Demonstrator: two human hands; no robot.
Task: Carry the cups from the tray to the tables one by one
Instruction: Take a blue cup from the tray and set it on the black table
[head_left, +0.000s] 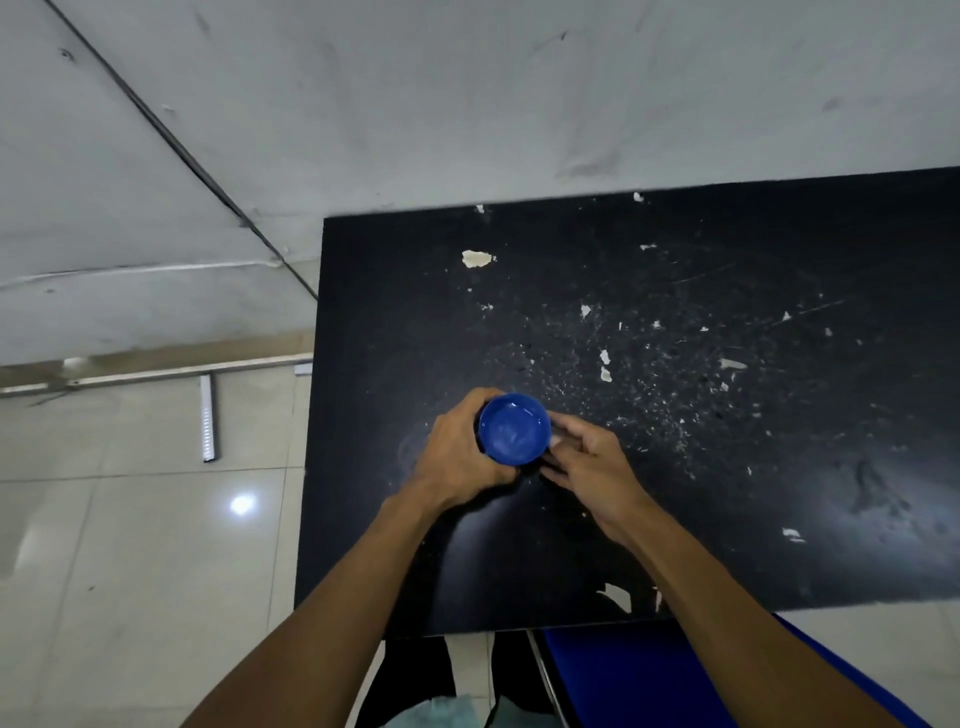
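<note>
Scuffed black tabletop (727, 415) fills most of the view, paint chipped off in pale flecks all over, with a grey-white wall behind it at 12 o'clock and shiny beige floor tiles (130, 571) off at 9 o'clock. One light glare sits on the tiles.

So the blue cup (514, 428) is down near the middle-left part of the tabletop, seen from straight above, open side up. Inside looks glossy; I can't tell if anything is in it. It seems to be right at the surface, but from this angle I honestly can't say whether the base is touching or just above it.

Both hands are on it. Left hand (460, 457) is wrapped around the cup's 9 o'clock side, fingers curled round the wall, thumb tucked near the bottom edge. Right hand (587, 467) comes in from 3 o'clock, fingers curled, fingertips against the cup's side, where the handle would be, though that bit is hidden behind the fingers so I can't make it out. Both forearms are bare and reach up from 6 o'clock.

Other stuff: a blue chair seat (649, 675) peeks out under the tabletop's near edge at 5 o'clock. A metal strip (208, 418) lies on the floor by the wall at 9 o'clock, next to a longer rail running along the wall base.
</note>
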